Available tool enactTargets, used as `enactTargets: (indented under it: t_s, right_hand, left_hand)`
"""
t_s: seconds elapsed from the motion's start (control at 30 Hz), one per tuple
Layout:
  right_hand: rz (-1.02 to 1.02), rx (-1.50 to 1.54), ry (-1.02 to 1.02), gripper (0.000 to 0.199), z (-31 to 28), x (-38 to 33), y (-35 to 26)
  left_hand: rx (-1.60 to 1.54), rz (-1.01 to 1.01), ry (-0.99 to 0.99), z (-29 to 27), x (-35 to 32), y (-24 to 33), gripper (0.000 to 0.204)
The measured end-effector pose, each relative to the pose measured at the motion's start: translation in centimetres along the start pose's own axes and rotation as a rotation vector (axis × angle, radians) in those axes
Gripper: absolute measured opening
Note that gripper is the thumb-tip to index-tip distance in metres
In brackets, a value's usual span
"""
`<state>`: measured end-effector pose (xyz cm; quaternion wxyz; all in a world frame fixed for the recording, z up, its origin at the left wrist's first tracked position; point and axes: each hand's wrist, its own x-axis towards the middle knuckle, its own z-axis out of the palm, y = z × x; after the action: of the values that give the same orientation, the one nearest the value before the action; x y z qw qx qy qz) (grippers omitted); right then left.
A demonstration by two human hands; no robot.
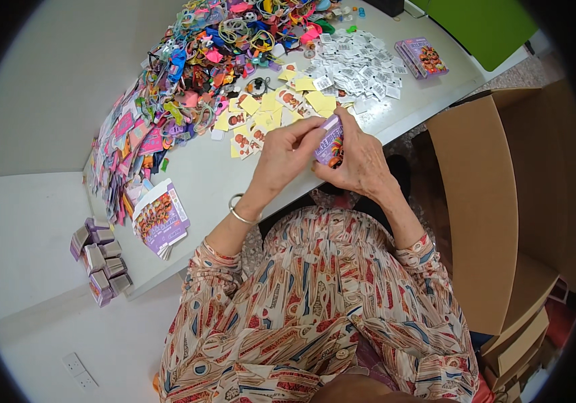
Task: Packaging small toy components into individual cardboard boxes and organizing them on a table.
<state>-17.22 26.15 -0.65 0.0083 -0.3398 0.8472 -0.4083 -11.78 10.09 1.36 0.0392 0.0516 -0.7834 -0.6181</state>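
Observation:
Above the table's near edge I hold a small purple printed box [329, 142] between both hands. My right hand [363, 160] wraps its right side, with the thumb below and the index finger at the top. My left hand [284, 158] pinches its upper left edge, thumb and fingers closed against the card. Fingers hide much of the box, so I cannot tell whether its end is folded in. Just beyond the hands lie scattered yellow cards [268, 111] and stickers with cartoon figures [241, 143].
A big heap of colourful trinkets [227, 54] covers the table's back left. White printed slips [362, 67] lie beside it. Purple boxes [422, 57] sit back right, flat cartons [160, 218] front left, and small open-ended boxes [100, 262] at the left edge. A large cardboard box [476, 201] stands right.

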Motion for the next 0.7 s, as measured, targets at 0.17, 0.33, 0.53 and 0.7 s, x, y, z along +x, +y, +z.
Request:
enactTargets:
  t_s: [0.17,0.33,0.53,0.7]
  right_hand:
    - [-0.031,0.0,0.012,0.088,0.1,-0.2,-0.1]
    - [-0.038,0.012,-0.034,0.085,-0.1,-0.3,-0.7]
    - [-0.056,-0.023,-0.007,0.085,0.5,-0.3,-0.3]
    - [-0.085,0.001,-0.009,0.08,0.8,-0.1,-0.1]
  left_hand:
    - [0.219,0.108,0.134,0.7,-0.6,0.3,0.022]
    - [0.157,0.08,0.165,0.1,-0.9,0.1,0.021]
    - [0.582,0.349,0.083,0.9,-2.0,1.3,0.035]
    - [0.644,0.462,0.152,1.9,-2.2,0.1,0.043]
